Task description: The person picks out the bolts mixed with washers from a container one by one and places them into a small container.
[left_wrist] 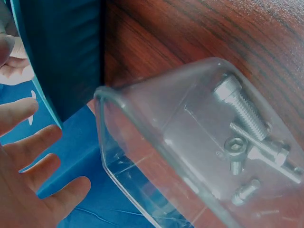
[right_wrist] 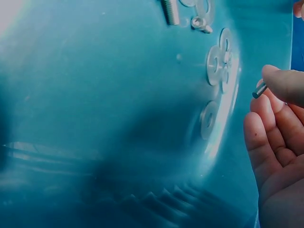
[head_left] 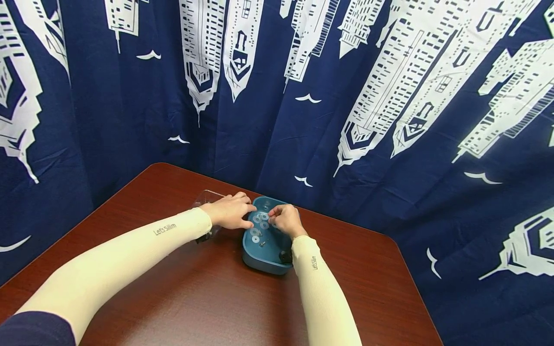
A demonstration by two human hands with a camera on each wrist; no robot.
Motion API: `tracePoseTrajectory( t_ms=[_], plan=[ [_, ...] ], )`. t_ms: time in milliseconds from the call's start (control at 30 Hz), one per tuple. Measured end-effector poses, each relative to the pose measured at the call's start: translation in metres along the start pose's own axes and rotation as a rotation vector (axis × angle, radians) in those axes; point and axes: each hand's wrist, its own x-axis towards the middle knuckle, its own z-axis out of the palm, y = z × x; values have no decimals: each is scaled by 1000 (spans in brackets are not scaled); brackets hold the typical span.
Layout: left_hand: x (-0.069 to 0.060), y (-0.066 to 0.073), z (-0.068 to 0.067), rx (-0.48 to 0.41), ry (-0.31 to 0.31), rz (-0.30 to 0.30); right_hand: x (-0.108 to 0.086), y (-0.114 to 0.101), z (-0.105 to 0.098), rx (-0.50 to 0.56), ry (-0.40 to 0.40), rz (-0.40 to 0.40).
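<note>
My right hand [head_left: 287, 221] is over the blue bin [head_left: 264, 265], pinching a small metal screw [right_wrist: 259, 90] between thumb and fingertips. Only the end of its shank shows; the rest is hidden by the thumb. Flat washers [right_wrist: 213, 66] lie in the bin with a thick bolt [right_wrist: 171, 12] and a small socket-head screw [right_wrist: 199, 23]. At the bin's left rim, my left hand [head_left: 229, 211] has its fingers spread and holds nothing. Below that hand stands a clear plastic box [left_wrist: 156, 123] containing several bolts [left_wrist: 240, 104], some with hex sockets.
Bin and box stand side by side near the back edge of a reddish-brown wooden table [head_left: 207, 298]. A dark blue curtain [head_left: 268, 129] with white building prints hangs right behind the table.
</note>
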Motion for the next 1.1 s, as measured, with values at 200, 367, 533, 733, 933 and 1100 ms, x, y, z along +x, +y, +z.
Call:
tracePoseTrajectory(
  t_ms=[200,367,533,733,933,1100],
  plan=[
    [-3,-5,-3,5,9,-9,1,-4,-3,27,-1,-40],
    [-7,-10,-6,-12,17,-22,3,-11,-5,50,-4,-58],
    [-11,-13,-9,-24,28,-35,3,-18,-7,63,-10,-70],
    [-15,-18,-11,-31,21,-52,4,-24,-8,70,-11,-75],
    [-20,-24,-15,-39,20,-60,4,-31,-9,83,-6,-95],
    [-25,-28,-17,-32,25,-70,4,-37,-10,85,-16,-100]
  ],
)
